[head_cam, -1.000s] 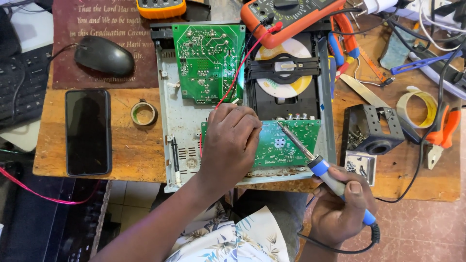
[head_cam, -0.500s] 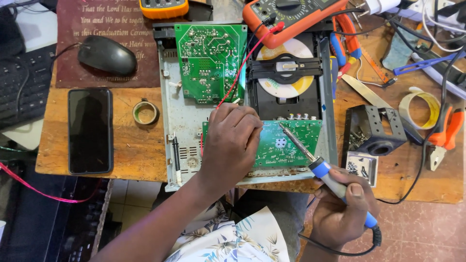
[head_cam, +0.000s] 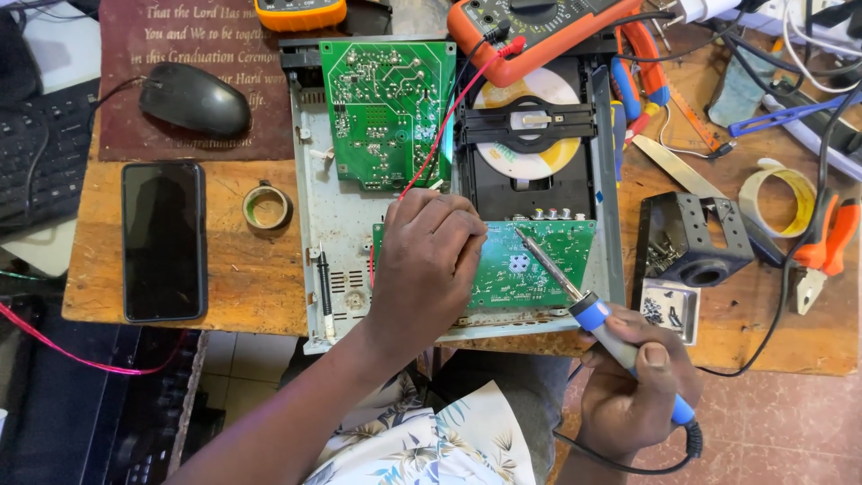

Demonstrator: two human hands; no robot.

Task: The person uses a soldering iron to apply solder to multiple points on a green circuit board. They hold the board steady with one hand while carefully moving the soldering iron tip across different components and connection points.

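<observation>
Since the earlier frame: almost nothing shifts; both hands hold their places over the opened disc player [head_cam: 334, 235], and the iron's tip sits at the same spot on the board.

Left hand: the left hand [head_cam: 429, 262] lies palm-down on the lower green circuit board [head_cam: 539, 269], fingers curled and bunched at its upper left edge. What the fingertips pinch, if anything, cannot be told; the knuckles hide it.

Right hand: the right hand [head_cam: 639, 388] is closed round the blue handle of a soldering iron [head_cam: 588, 310], thumb pressed along the grip, off the front edge of the table [head_cam: 233, 278].

Iron tip: the metal shaft slants up and left, its point resting on or just above the board near the row of rear jacks.

Where the board sits: at the front of the player's metal tray, below the disc drive [head_cam: 530, 135] and beside a second green board [head_cam: 386, 112].

Risk, burn: the left fingers lie near the hot shaft; a small slip could bring them together.

Risk, board: lingering heat could lift a pad or bridge neighbouring joints.

Risk, wire: a red lead [head_cam: 453, 121] from the orange meter [head_cam: 530, 27] runs under the left hand, close enough to scorch.

Risk, cord: the iron's black cord loops below the wrist and could snag and jerk the tip.
</observation>
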